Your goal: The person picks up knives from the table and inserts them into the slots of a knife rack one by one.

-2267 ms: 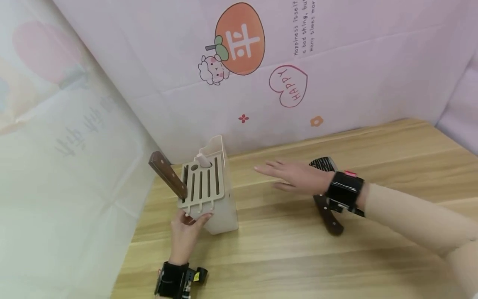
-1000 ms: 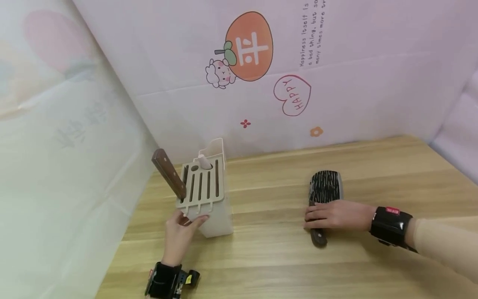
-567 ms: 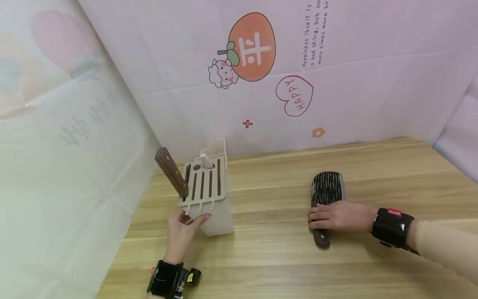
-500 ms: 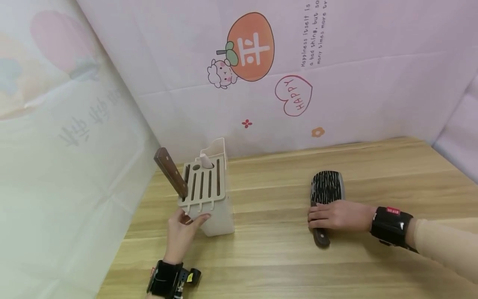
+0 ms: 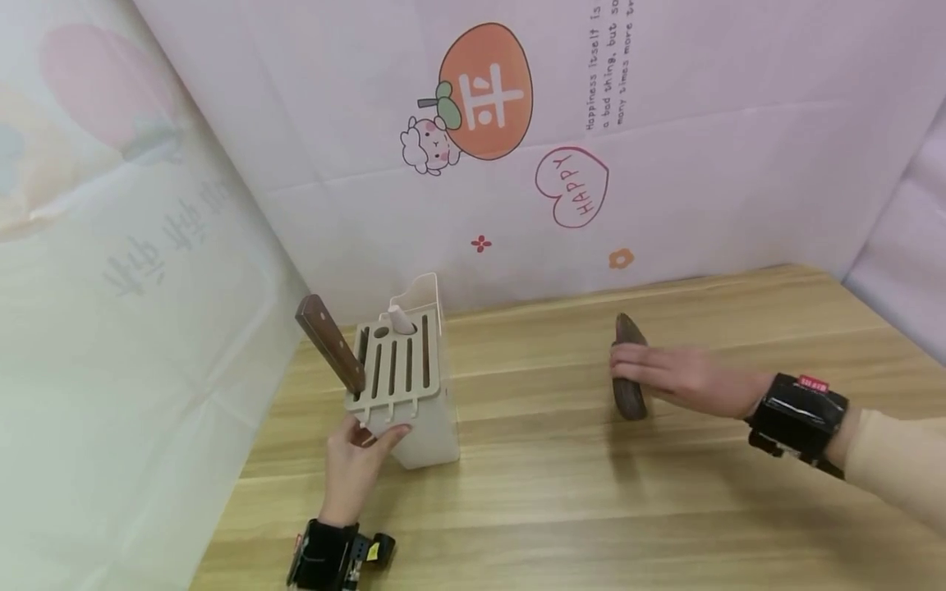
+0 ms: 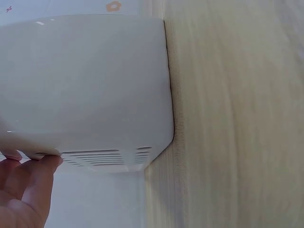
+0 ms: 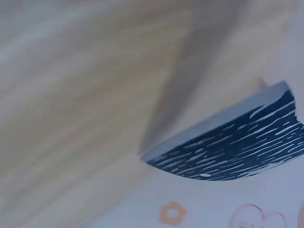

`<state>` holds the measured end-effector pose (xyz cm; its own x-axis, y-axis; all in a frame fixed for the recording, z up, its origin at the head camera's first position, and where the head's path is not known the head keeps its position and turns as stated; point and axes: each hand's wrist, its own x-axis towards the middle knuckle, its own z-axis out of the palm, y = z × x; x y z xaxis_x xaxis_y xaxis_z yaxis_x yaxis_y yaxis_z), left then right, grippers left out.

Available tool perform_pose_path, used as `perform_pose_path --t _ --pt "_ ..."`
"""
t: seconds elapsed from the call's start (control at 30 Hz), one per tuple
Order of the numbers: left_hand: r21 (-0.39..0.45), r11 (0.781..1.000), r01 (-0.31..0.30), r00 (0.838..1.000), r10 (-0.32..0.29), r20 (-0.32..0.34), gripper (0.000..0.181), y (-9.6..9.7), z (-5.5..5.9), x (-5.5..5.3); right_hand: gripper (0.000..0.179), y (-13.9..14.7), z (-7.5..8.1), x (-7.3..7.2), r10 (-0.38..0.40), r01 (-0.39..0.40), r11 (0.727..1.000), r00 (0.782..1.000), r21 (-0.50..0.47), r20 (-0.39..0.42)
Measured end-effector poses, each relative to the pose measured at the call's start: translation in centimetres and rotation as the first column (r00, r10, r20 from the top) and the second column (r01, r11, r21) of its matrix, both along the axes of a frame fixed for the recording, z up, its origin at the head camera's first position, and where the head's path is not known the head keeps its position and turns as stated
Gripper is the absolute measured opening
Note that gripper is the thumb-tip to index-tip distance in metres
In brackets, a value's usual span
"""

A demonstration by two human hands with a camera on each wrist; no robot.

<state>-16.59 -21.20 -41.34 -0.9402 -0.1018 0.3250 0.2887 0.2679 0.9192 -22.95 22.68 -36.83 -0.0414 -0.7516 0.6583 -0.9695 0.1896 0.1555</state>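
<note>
My right hand (image 5: 683, 373) grips a cleaver by its dark brown handle (image 5: 630, 402) at the right of the head view. The blade hardly shows there. In the right wrist view the cleaver blade (image 7: 228, 147) is broad, dark and streaked, with a pale cutting edge, its tip close to or on the table. With thumb and fingers my left hand (image 5: 355, 472) holds the front left side of a white knife block (image 5: 432, 435) with a slotted beige top. A brown-handled knife (image 5: 332, 345) stands tilted in its leftmost slot. A pale handle (image 5: 401, 320) sticks up from a hole.
The wooden table (image 5: 532, 492) stretches between the knife block and the cleaver and in front of both. A white printed cloth (image 5: 355, 148) hangs behind, and another cloth wall (image 5: 148, 369) rises close to the block's left.
My right hand came down onto the cleaver lying flat, took its handle, and has now lifted and turned it off the table. The left hand has stayed on the knife block.
</note>
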Motion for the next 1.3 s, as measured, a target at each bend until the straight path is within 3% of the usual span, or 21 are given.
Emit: perform_pose_path --t 0.17,0.23,0.3,0.37,0.5,0.57,0.7,0.83,0.97,1.13,1.23,1.3 --pt "-0.032 0.999 -0.005 1.0 0.006 0.017 0.044 0.6 1.7 0.7 0.032 -1.8 1.6 0.4 -0.009 0.012 0.986 1.0 -0.165 0.017" --pt "-0.046 0.999 0.0 1.0 0.001 0.013 0.045 0.8 2.2 0.8 0.034 -2.7 2.3 0.7 -0.024 0.041 0.97 0.997 -0.239 0.074" --pt "-0.053 0.999 0.0 1.0 0.001 0.016 0.045 0.9 2.5 0.8 0.035 -3.5 3.1 1.1 -0.041 0.097 0.949 0.981 -0.3 0.188" --pt "-0.048 0.999 0.004 1.0 -0.003 0.018 0.045 0.9 2.5 0.7 0.028 -4.5 4.1 1.8 -0.059 0.186 0.917 0.938 -0.353 0.341" --pt "-0.05 0.999 0.009 1.0 -0.009 0.01 0.045 0.8 2.2 0.6 0.033 -6.4 6.2 2.9 -0.002 0.361 0.823 0.775 -0.439 0.633" --pt "-0.037 0.999 0.015 1.0 -0.014 0.012 0.044 0.6 1.6 0.3 0.037 -7.1 7.0 2.8 0.042 0.413 0.786 0.707 -0.461 0.706" --pt "-0.019 1.0 0.013 1.0 -0.012 0.02 0.044 0.0 0.4 -0.1 0.03 -8.3 8.5 1.8 0.168 0.412 0.763 0.618 -0.498 0.768" --pt "-0.018 1.0 0.005 1.0 -0.005 0.007 0.044 -0.2 -0.1 -0.2 0.031 -9.6 10.5 1.1 0.334 0.337 0.743 0.561 -0.578 0.757" --pt "-0.027 1.0 0.0 1.0 0.0 -0.009 0.041 -0.1 -0.1 -0.1 0.035 -10.8 12.9 0.9 0.456 0.261 0.704 0.546 -0.661 0.702" --pt "-0.023 1.0 0.002 1.0 -0.002 -0.018 0.041 0.4 0.0 -0.2 0.032 -11.9 15.3 1.1 0.479 0.246 0.677 0.569 -0.694 0.668" --pt "-0.022 1.0 -0.002 1.0 0.002 -0.02 0.041 0.6 0.0 -0.4 0.032 -12.6 16.2 1.1 0.475 0.247 0.661 0.592 -0.708 0.651" --pt "-0.022 1.0 0.002 1.0 -0.002 -0.025 0.041 0.8 0.0 -0.5 0.032 -13.1 16.6 1.0 0.489 0.246 0.643 0.597 -0.726 0.636"
